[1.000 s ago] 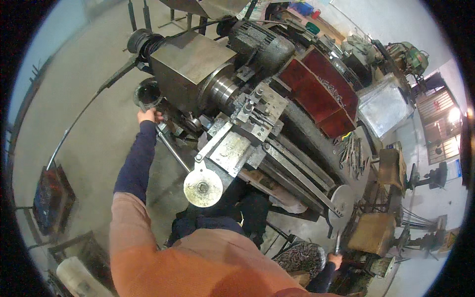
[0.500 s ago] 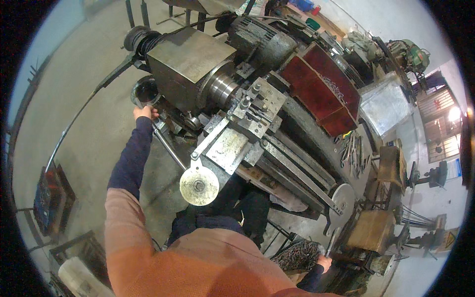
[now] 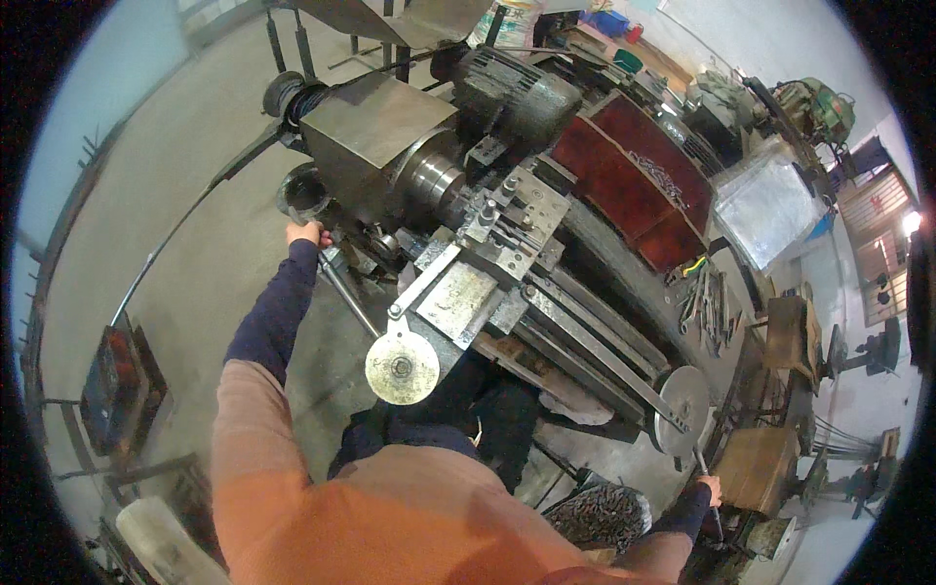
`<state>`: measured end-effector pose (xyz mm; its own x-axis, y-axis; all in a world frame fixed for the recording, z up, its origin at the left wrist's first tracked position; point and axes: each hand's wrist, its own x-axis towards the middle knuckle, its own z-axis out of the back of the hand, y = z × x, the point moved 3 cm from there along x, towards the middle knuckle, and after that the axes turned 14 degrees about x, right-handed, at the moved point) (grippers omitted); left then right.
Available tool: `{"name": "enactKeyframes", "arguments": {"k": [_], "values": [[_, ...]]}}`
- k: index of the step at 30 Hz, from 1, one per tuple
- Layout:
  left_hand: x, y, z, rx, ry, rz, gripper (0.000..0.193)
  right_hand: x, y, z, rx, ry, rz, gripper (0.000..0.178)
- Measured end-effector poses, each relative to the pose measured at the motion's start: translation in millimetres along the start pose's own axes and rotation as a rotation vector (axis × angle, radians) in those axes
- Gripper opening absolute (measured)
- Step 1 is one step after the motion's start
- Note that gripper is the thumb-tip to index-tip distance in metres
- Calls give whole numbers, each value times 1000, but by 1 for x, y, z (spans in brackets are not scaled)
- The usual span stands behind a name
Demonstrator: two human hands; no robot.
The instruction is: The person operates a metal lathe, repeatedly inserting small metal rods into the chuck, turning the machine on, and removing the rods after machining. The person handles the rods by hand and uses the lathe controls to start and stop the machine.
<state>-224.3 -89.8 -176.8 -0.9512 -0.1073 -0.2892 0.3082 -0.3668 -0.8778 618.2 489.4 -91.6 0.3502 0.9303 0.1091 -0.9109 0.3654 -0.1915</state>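
My left hand (image 3: 310,232), its arm stretched forward, is closed at the lower rim of a dark round metal cup (image 3: 304,192) beside the lathe's headstock (image 3: 378,127). What its fingers grip is hidden. A bare metal bar (image 3: 348,295) runs from just below this hand toward a pale round disc (image 3: 402,369). At the lower right, my right hand (image 3: 712,488) is wrapped around a metal lever handle (image 3: 701,462) near a larger grey disc (image 3: 682,409) at the end of the lathe bed. Between the hands stand the bright chuck (image 3: 435,181) and the tool post (image 3: 522,210).
Behind the bed is a dark red metal tray (image 3: 624,180) with shavings. Wrenches (image 3: 709,310) lie to its right. A heap of metal chips (image 3: 597,515) sits low near my right arm. A motor (image 3: 517,93) stands behind the headstock, and a dark box (image 3: 117,395) at the left.
My right hand has swung to the right with the lever handle, away from the chip heap. My left hand stays by the cup. The whole view has shifted slightly.
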Motion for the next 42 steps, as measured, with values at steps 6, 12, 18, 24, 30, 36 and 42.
{"name": "enactKeyframes", "arguments": {"k": [6, 12, 18, 24, 30, 36, 42], "values": [[61, 63, 37, 153, 159, -222, 51, -39, -11, -17, 201, -209, 166, 61], [101, 86, 36, 1129, -44, -476, 48, -151, -13, -49, 698, 53, 175, 70], [50, 81, -8, 1363, -11, -383, 43, -199, 36, -14, 697, 146, 295, 37], [85, 130, -25, 1165, 186, -318, 39, -177, 48, 21, 804, -32, 467, 33], [58, 85, 5, 1381, 228, -413, 35, -161, 134, 153, 1000, -26, 809, 35], [70, 88, 70, 1049, 427, -528, 35, -300, 308, 286, 1248, 104, 1566, 40], [19, -81, 235, 1024, -392, -725, 29, -451, 448, 305, 988, 109, 2033, 34]]}}
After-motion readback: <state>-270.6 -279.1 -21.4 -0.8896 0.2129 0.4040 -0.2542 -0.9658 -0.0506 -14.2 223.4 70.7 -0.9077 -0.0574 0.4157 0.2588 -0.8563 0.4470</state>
